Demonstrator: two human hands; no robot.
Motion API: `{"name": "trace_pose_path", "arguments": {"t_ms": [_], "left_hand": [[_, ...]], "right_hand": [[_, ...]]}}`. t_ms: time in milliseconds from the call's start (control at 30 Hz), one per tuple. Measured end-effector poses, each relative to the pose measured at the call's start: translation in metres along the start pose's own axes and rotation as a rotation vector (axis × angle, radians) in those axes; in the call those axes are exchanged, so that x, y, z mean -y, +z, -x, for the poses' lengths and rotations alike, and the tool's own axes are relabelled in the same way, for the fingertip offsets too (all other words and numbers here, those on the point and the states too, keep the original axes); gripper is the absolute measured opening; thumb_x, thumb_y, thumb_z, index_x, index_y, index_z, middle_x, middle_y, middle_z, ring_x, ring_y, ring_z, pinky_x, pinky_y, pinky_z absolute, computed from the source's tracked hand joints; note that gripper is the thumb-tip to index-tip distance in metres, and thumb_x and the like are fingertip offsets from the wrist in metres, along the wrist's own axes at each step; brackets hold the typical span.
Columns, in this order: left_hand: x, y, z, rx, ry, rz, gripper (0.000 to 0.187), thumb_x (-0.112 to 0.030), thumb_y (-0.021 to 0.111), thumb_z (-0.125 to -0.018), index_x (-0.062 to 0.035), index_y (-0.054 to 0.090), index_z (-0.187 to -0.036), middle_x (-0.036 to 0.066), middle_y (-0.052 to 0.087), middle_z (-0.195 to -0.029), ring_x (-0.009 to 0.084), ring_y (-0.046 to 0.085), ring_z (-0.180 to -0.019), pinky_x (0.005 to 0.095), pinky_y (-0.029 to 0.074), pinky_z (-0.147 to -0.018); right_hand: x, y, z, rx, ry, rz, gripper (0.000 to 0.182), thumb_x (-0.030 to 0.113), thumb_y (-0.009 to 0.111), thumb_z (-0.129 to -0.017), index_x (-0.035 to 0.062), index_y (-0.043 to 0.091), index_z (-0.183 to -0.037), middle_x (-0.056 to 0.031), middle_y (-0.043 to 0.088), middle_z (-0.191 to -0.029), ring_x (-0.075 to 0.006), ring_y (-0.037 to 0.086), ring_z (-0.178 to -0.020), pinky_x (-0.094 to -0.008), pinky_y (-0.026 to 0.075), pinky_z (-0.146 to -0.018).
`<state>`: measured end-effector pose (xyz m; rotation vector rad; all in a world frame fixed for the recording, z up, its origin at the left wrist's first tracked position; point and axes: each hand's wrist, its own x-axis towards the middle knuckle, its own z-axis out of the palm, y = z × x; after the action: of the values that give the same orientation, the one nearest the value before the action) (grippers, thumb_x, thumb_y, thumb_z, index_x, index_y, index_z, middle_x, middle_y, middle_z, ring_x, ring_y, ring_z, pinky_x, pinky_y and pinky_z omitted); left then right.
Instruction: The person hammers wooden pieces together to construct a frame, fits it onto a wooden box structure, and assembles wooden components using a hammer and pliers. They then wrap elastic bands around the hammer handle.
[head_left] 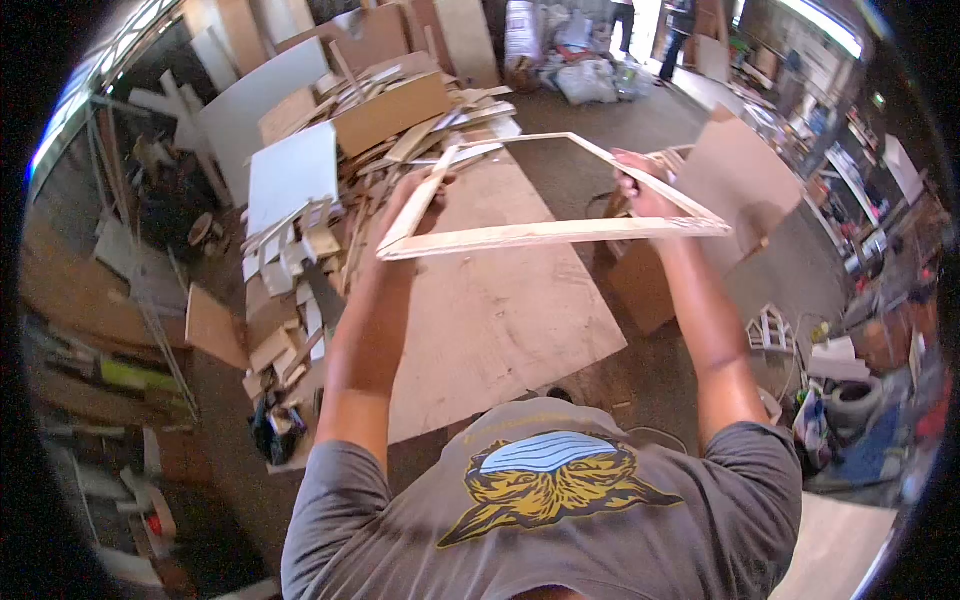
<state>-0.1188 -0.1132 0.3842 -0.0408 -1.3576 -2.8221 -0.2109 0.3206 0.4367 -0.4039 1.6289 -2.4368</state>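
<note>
Frame (545, 190) held between both hands.

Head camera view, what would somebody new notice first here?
First, the open wooden frame held up in mid-air at the centre, the left hand gripping its left side and the right hand its right side. Below it lies a large plywood sheet, and to the left and behind sits a jumbled pile of wood offcuts.

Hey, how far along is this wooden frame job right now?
Done: the wooden frame looks assembled, four strips joined. In hand: left hand and right hand hold it up over the plywood sheet. Left: unclear; the scrap wood pile lies unsorted.
</note>
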Motion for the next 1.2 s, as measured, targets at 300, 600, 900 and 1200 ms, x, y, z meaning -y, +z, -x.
{"name": "trace_pose_path", "arguments": {"t_ms": [300,600,900,1200], "left_hand": [[-0.010,0.050,0.019,-0.293,-0.081,-0.068,0.028,-0.010,0.048,-0.100,0.0124,0.058,-0.114,0.004,0.057,-0.065,0.0095,0.052,-0.044,0.0223,0.046,-0.039],[-0.011,0.036,0.020,-0.238,-0.146,-0.003,0.035,-0.027,0.046,-0.107,0.0043,0.059,-0.118,0.009,0.067,-0.075,0.0157,0.058,-0.052,0.0301,0.051,-0.047],[0.001,0.101,0.029,-0.424,0.056,0.097,0.030,-0.034,0.057,-0.105,-0.0050,0.063,-0.100,0.014,0.074,-0.083,0.0171,0.066,-0.060,0.0293,0.056,-0.052],[0.004,0.097,0.029,-0.395,0.024,0.022,0.032,-0.035,0.055,-0.106,-0.0080,0.058,-0.090,0.013,0.075,-0.089,0.0191,0.067,-0.068,0.0346,0.058,-0.062]], "right_hand": [[-0.017,-0.009,-0.007,-0.034,0.135,0.014,0.030,0.014,0.075,-0.087,-0.0017,0.065,-0.111,-0.0059,0.063,-0.079,-0.0079,0.053,-0.058,-0.0182,0.037,-0.045],[-0.045,-0.018,-0.009,-0.013,0.156,-0.010,0.024,0.015,0.073,-0.088,0.0023,0.069,-0.109,-0.0025,0.060,-0.074,-0.0066,0.046,-0.054,-0.0186,0.032,-0.045],[-0.091,-0.037,0.005,-0.065,0.234,-0.168,0.031,0.015,0.072,-0.088,-0.0012,0.066,-0.114,-0.0004,0.054,-0.072,-0.0064,0.044,-0.053,-0.0184,0.032,-0.043],[-0.095,-0.047,0.003,-0.038,0.263,-0.201,0.030,0.016,0.071,-0.089,0.0028,0.066,-0.116,-0.0015,0.061,-0.075,-0.0063,0.050,-0.053,-0.0182,0.033,-0.041]]}}
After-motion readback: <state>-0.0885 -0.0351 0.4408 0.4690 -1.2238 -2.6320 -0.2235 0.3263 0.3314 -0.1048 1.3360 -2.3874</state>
